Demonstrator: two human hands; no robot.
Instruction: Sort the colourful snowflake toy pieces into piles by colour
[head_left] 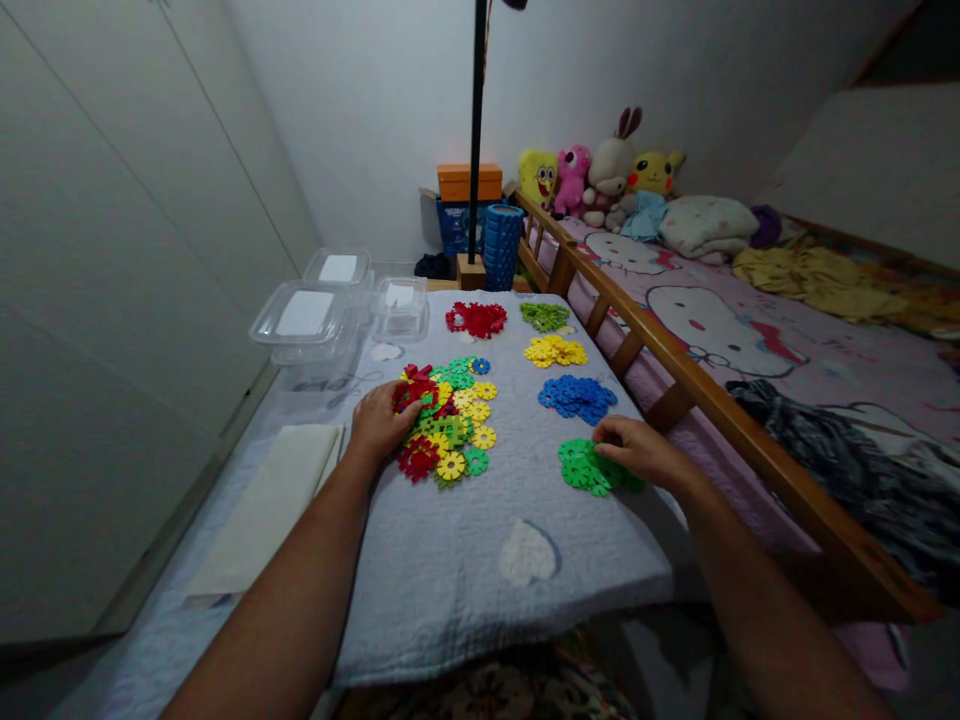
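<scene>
My left hand (pixel 381 420) rests at the left side of a mixed pile of plastic flower-shaped discs (pixel 456 432) in red, yellow, green and blue. Its thumb and fingers are apart, over red and green pieces, and the fingertips are partly hidden. At the right, my right hand (pixel 628 446) is over a heap of green discs (pixel 585 466). Its fingers are curled together, touching the heap or just above it; what lies between them cannot be made out. Behind that heap are single-colour piles: blue discs (pixel 577 397), yellow discs (pixel 556 350), light green pieces (pixel 544 317) and red pieces (pixel 477 319).
Lidded clear plastic containers (pixel 304 318) with white labels stand at the back left. A folded cream cloth (pixel 274 505) lies near my left forearm. The grey-blue tablecloth (pixel 450 570) has heart patches. A wooden bed rail (pixel 660 365) borders the right; a black pole (pixel 476 130) rises behind.
</scene>
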